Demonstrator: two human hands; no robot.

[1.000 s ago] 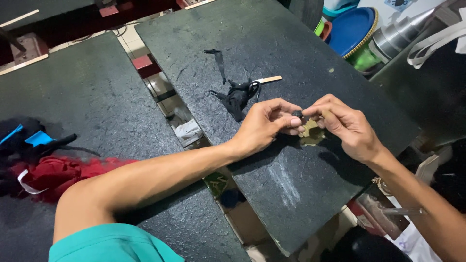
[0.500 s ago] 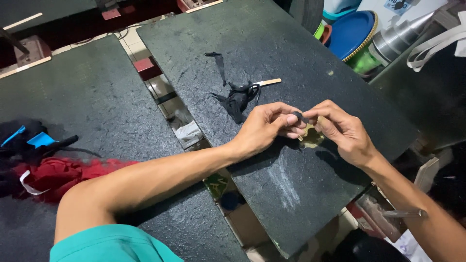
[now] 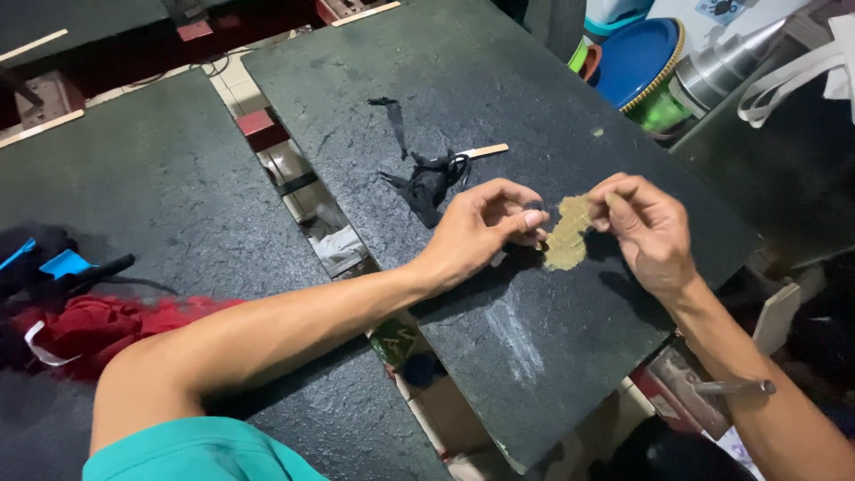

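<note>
Olive-tan scrap [image 3: 567, 233] hangs just above the dark table [image 3: 499, 80] — the right hand [image 3: 648, 229] pinches its upper corner. The left hand [image 3: 485, 227], fingers closed together, touches its lower edge; black cloth [image 3: 427, 181] lies near.

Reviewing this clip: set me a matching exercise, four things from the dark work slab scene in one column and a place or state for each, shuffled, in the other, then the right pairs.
Things:
1. olive-tan piece
2. black fabric scrap
3. flat wooden stick
4. red cloth

Places or states:
A. lies on the left slab, by the person's elbow
B. pinched at its top by the right hand
C. crumpled on the slab, beyond the left hand
D. pale, lying next to the black scrap

Pairs: 1-B, 2-C, 3-D, 4-A
</note>
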